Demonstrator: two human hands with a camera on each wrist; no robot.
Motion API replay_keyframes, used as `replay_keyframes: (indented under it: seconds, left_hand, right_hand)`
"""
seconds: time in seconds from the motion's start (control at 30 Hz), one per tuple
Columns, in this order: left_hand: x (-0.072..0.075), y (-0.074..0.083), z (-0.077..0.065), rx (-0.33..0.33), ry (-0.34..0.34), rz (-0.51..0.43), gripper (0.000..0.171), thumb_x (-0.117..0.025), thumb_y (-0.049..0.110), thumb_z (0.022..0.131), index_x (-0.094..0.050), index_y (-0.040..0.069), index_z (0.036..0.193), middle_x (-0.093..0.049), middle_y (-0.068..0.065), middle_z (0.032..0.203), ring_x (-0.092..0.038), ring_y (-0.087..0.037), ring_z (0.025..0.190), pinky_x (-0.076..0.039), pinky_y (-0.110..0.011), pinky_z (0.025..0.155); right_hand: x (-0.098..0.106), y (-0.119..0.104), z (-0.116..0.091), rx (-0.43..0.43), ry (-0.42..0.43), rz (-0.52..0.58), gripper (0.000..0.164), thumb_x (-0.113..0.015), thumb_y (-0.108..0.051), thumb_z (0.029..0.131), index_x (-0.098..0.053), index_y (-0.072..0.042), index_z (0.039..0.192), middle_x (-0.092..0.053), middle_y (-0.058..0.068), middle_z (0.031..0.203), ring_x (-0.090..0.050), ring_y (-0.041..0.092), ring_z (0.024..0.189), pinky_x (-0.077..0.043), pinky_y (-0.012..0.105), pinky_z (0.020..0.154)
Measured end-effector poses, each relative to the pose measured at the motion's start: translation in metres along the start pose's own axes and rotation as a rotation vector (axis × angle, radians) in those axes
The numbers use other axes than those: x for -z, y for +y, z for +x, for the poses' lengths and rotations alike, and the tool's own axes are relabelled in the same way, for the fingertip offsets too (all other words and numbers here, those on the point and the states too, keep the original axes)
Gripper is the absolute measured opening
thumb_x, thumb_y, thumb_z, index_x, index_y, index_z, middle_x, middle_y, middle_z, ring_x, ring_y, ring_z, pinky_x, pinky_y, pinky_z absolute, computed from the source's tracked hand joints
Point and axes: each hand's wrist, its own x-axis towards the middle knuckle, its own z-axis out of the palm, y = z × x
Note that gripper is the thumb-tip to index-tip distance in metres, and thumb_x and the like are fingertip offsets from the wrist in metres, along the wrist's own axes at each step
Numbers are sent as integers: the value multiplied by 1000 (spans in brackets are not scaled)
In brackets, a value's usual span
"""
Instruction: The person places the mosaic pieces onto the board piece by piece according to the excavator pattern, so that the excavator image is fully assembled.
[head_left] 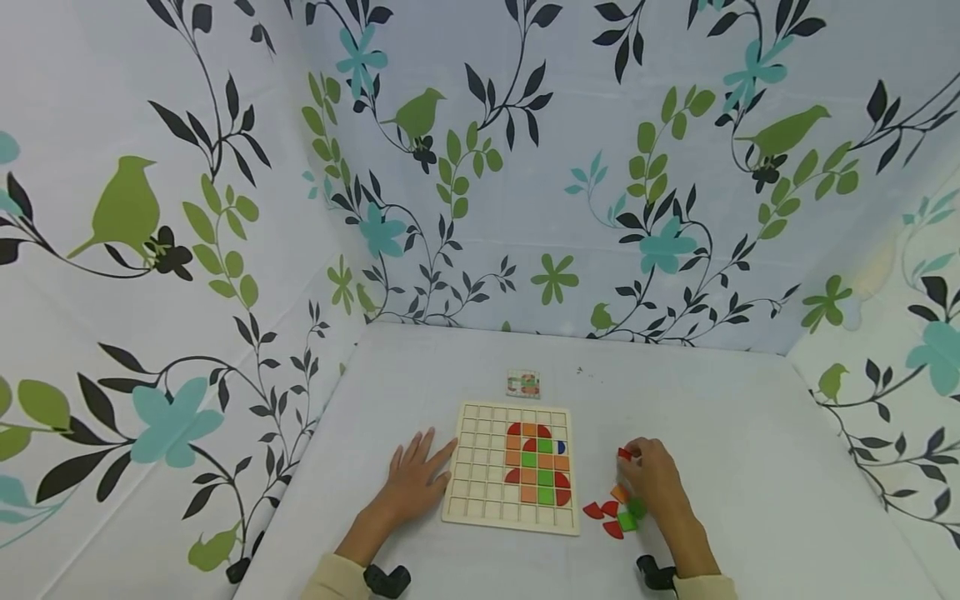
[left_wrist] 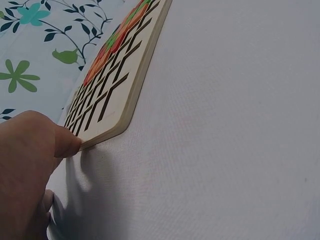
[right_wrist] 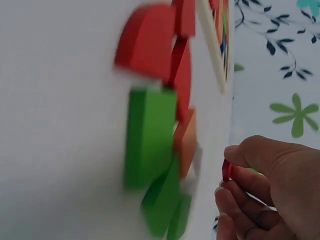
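Note:
My left hand [head_left: 412,482] lies on the white table with its fingers spread, right at the left edge of the wooden grid board [head_left: 512,527]. In the left wrist view its thumb [left_wrist: 66,142] touches the edge of the board near a corner. Red, orange and green pieces plus one blue piece [head_left: 560,447] fill part of the grid's right side. Right of the board, my right hand [head_left: 660,475] pinches a small red piece [right_wrist: 226,170] between thumb and fingers, above the table.
Loose pieces lie beside the board's lower right: several red quarter-circles [head_left: 612,529], a green square [head_left: 627,522], another green piece [head_left: 637,507] and an orange piece [head_left: 618,493]. A small pattern card [head_left: 522,383] lies behind the board. Patterned cloth [head_left: 551,167] hangs around the table.

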Motion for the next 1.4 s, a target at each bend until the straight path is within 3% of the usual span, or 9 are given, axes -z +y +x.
replay_keyframes:
  seconds: [0.13,0.3,0.47,0.6,1.0,1.4]
  left_hand:
    - [0,0,0,5,-8,22,56,-53,31,107,-46,22,162,-26,-22,172,-18,-48,160,-12,-73,123]
    - [0,1,1,8,-7,14,56,-54,31,107,-46,22,162,-25,-22,173,-18,-47,160,-11,-72,124]
    - [0,2,0,10,-7,23,56,-54,30,107,-46,21,161,-26,-23,172,-19,-48,160,-12,-72,124]
    - [1,4,0,10,-7,19,55,-54,30,107,-47,21,161,-27,-23,172,-19,-48,160,-12,-73,123]
    - [1,4,-1,15,-6,6,55,-54,30,107,-46,20,161,-25,-22,173,-18,-47,160,-11,-72,124]
    - [-3,0,1,19,0,21,56,-54,32,107,-46,22,162,-24,-21,173,-17,-46,161,-11,-72,124]
  right_hand:
    - [-20,-40,-7,63,-40,-6,29,-78,-16,96,-69,-2,119,-65,10,111,-63,24,99,-62,39,83]
    - [-48,-80,-19,232,-114,11,21,-80,-18,95,-71,-8,111,-64,0,103,-58,15,91,-57,33,77]
    - [-71,-100,-31,423,-137,-77,17,-82,-20,93,-71,-15,105,-64,-5,100,-56,13,92,-53,37,82]
    - [-83,-108,-36,503,-108,-136,17,-85,-23,90,-73,-18,101,-64,-7,97,-57,13,93,-49,40,83]
    - [-92,-111,-36,512,-136,-234,18,-85,-30,92,-70,-22,97,-63,-10,94,-56,13,92,-38,37,78]
    - [-93,-110,-37,519,-117,-251,14,-84,-31,92,-72,-23,96,-60,-12,91,-53,11,89,-37,34,76]
